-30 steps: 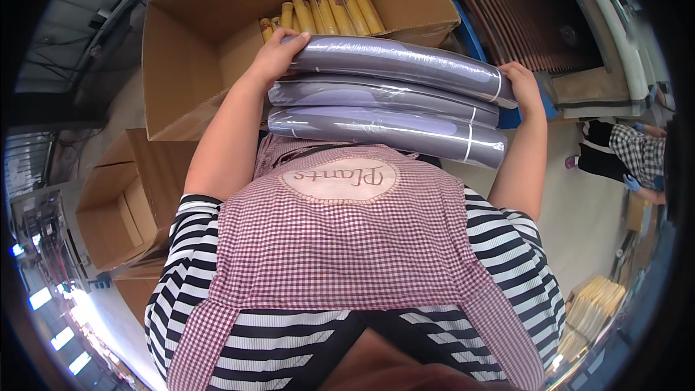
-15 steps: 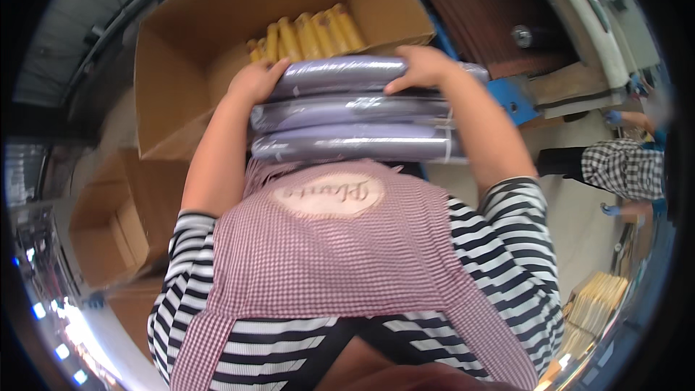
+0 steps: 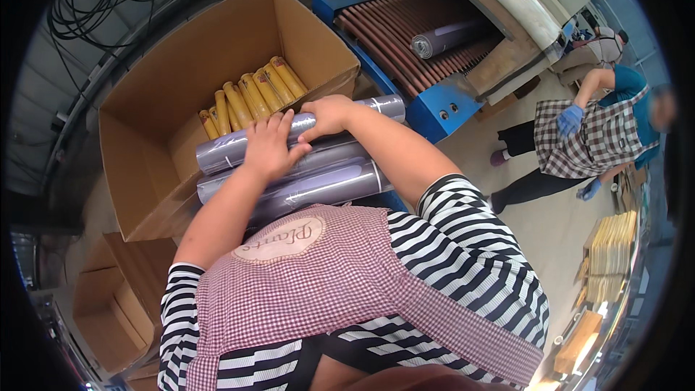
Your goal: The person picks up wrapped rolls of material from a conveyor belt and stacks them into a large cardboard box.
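Observation:
Three grey-purple rolls in clear film lie side by side against my apron: a far roll [image 3: 226, 153], a middle roll [image 3: 340, 152] and a near roll [image 3: 334, 187]. My left hand [image 3: 269, 146] lies across the far roll, fingers stretched over it and thumb apart. Just right of it, my right hand [image 3: 329, 116] bends over the same roll, fingers on its far side and thumb on its near side. The hands are close together near the roll's middle. Beyond them stands an open cardboard box [image 3: 148, 141] holding several yellow tubes [image 3: 255, 98].
A blue-framed conveyor [image 3: 434, 112] with brown rollers carries another wrapped roll [image 3: 445, 38] at the far right. A person [image 3: 579, 134] with blue gloves stands to the right. Another open box [image 3: 108, 311] sits at lower left; stacked yellowish pieces [image 3: 608, 257] lie at lower right.
My hands have come together from opposite sides of the far roll to its middle. The view has turned, and more of the conveyor and the other person shows.

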`<state>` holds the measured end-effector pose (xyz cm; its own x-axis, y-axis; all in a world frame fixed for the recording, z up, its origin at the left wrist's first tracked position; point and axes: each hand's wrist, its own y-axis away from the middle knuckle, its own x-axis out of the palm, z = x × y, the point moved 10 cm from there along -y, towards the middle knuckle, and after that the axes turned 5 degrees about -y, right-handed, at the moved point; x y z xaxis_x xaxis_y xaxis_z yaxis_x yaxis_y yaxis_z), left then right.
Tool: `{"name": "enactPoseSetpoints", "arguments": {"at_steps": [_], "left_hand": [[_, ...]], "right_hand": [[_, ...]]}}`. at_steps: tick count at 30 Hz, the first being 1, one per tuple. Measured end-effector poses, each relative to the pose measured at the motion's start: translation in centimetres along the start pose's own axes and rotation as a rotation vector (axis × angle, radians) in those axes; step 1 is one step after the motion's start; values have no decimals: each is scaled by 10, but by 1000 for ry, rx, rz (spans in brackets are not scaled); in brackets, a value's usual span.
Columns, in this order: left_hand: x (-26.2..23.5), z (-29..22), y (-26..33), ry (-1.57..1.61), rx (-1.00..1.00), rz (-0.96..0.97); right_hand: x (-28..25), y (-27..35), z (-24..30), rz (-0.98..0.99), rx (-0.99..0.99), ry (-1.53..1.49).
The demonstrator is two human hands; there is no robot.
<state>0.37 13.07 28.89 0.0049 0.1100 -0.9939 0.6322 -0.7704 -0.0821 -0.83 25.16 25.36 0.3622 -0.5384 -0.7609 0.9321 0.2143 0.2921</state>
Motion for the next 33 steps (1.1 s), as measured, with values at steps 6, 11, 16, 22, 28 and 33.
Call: {"name": "enactPoseSetpoints", "arguments": {"at_steps": [6,11,16,22,28,33], "left_hand": [[21,-8,-41,30,7,165],[44,-32,-73,91,57,202],[36,-42,-83,171,119,147],[13,-42,-74,90,42,28],[-8,-37,-76,91,24,-68],[-34,-26,-88,274,21,73]], "right_hand": [[-135,80,-177,-1149,367,-564],[-201,178,-337,-1444,1092,-470],[-209,144,-362,-1115,1309,-550],[-203,102,-341,-1016,1235,-595],[-197,48,-234,-1121,237,-1798],[-204,65,-57,-696,-381,-2011]]}}
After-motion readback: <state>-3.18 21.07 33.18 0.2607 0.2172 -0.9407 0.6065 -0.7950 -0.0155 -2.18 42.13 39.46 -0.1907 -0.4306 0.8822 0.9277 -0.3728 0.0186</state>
